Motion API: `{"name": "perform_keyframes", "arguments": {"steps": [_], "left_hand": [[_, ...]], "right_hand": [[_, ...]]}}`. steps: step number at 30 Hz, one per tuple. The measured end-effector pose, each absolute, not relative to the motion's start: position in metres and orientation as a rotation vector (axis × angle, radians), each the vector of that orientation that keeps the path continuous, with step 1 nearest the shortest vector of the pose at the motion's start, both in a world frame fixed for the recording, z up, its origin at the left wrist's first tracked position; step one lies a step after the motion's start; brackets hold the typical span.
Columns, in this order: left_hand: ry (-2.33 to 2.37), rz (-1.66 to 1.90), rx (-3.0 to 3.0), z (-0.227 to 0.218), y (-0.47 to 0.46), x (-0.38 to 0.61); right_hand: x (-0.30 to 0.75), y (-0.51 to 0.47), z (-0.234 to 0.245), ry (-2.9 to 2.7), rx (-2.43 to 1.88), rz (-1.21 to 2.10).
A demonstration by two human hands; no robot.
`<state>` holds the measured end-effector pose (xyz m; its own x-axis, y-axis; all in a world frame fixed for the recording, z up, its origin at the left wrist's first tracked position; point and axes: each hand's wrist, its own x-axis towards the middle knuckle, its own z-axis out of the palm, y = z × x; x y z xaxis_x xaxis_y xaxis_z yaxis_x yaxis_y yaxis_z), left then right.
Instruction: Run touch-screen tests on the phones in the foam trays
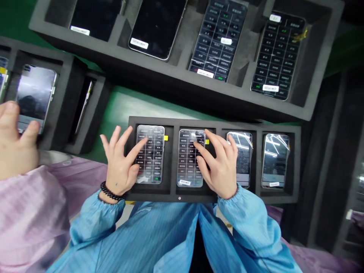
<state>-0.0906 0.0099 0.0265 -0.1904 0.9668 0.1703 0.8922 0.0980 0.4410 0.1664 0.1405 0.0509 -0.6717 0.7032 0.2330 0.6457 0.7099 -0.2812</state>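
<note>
Two smartphones with grid menus on their screens lie face up in a black foam tray [155, 195] before me. Over the leftmost smartphone [150, 159] is my left hand [121, 161], its fingers spread and the index fingertip at the upper part of the screen. My right hand [220, 163] is at the second smartphone [186, 163], index finger on the upper screen, the other fingers loosely apart. Neither hand grips anything. Yellow tabs stick out beside both phones. Further right in the tray are a third smartphone [243, 159] and a fourth smartphone [274, 161], both showing reflections.
A larger foam tray [182, 79] with several smartphones stands behind, on a green surface [127, 104]. To the left, another foam tray [64, 87] holds a smartphone [35, 94]; a co-worker's hand [17, 148] in a pink sleeve is next to it.
</note>
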Motion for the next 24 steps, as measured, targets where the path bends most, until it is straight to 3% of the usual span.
{"name": "perform_keyframes", "arguments": {"steps": [6,12,24], "left_hand": [[2.169,0.729,1.881,0.026,0.011,-0.090],[2.176,0.529,1.872,0.025,0.017,-0.088],[2.317,0.677,1.705,0.026,0.000,-0.086]], "right_hand": [[0.166,0.142,0.049,-2.682,-1.051,0.271],[0.168,0.142,0.052,-2.612,-1.024,0.314],[0.196,0.133,0.057,-2.503,-1.131,0.361]]}}
